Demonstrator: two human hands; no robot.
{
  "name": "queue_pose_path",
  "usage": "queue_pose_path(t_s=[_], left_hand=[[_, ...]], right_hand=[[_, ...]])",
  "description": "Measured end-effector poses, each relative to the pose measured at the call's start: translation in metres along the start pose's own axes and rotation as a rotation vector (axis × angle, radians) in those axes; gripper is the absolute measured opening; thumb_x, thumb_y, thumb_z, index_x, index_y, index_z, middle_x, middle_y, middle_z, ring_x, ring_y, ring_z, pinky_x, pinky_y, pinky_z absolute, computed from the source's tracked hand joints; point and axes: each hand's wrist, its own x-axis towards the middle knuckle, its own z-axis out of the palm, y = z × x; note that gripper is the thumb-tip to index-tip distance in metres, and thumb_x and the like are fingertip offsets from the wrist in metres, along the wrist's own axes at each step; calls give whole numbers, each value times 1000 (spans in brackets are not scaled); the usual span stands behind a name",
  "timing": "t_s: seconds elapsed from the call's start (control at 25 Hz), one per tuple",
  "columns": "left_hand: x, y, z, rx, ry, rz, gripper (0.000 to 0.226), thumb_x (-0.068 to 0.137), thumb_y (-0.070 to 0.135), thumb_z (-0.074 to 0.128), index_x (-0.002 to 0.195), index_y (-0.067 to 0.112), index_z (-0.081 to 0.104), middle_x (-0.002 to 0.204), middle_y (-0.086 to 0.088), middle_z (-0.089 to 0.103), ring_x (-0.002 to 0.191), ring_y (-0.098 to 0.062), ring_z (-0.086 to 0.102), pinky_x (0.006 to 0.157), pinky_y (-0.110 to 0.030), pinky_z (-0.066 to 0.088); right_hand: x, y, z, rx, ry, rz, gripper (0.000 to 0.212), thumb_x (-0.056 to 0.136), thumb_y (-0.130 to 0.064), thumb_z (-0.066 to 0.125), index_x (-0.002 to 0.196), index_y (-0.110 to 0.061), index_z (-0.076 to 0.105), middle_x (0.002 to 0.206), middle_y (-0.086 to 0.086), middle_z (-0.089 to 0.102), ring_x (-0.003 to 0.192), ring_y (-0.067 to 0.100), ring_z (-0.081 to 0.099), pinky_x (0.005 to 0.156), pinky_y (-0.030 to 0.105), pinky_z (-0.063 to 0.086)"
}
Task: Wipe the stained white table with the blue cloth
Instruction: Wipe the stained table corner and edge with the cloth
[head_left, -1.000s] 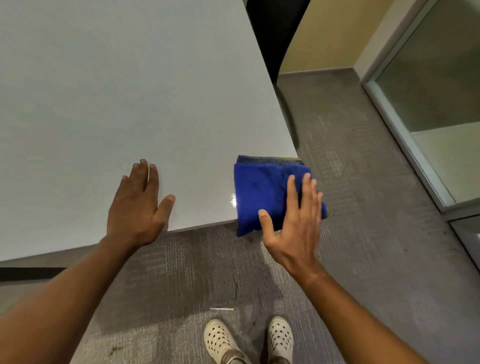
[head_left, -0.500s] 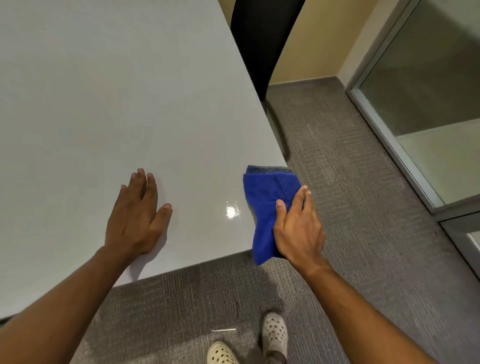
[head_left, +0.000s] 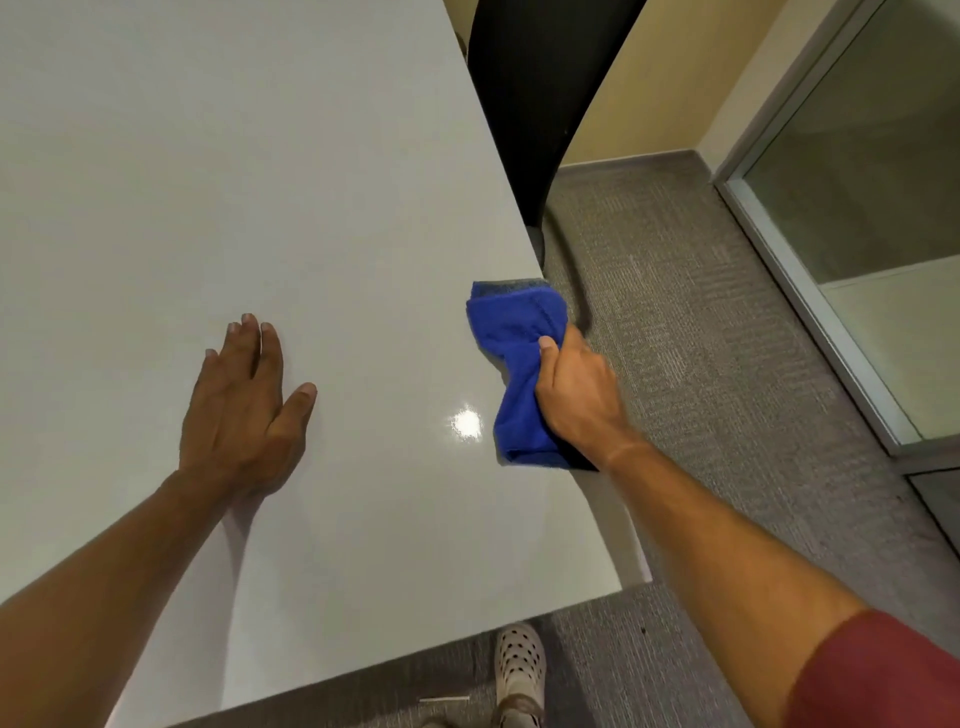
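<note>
The white table (head_left: 218, 171) fills the left and middle of the head view. A bunched blue cloth (head_left: 517, 338) lies on it along its right edge. My right hand (head_left: 579, 395) grips the cloth's middle, thumb on top, fingers wrapped around the edge side. My left hand (head_left: 241, 410) rests flat on the tabletop to the left, palm down, fingers spread a little, holding nothing. A bright light reflection shines on the table just left of the cloth. No stain is plain to see on the surface.
A black chair back (head_left: 524, 104) stands against the table's far right edge. Grey carpet (head_left: 701, 312) runs to the right, up to a glass partition (head_left: 857, 182) with a metal frame. One white perforated shoe (head_left: 519, 670) shows below the table's near edge.
My right hand went from lying flat on the cloth at the table's corner to gripping it and moving it onto the table by the right edge. The camera moved forward over the table.
</note>
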Motion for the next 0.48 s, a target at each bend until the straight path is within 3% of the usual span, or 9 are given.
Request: queue_pose_path(t_s=[0.16,0.28,0.48], left_hand=[[1,0,3,22,20,-2,80,90,49,27,154,1,18,164,-17,10,153,-26,6,123,-44,8],[1,1,1,18,14,-9,82,89,51,25,154,3,18,164,-16,10,153,-25,5,123,-44,8],[0,7,-1,14,14,-18,83,88,52,24,154,2,19,164,-17,12,153,-26,8,122,-45,10]], right_hand=[[38,-20,2,-31,-12,9,47,106,-33,28,138,-2,39,123,21,62,106,43,62,87,47,46],[15,-15,3,-109,-20,19,58,106,-36,27,152,-2,22,143,19,50,112,44,60,89,49,48],[-36,7,-1,-115,-52,21,62,104,-38,28,155,-5,15,158,17,34,120,40,58,93,47,49]])
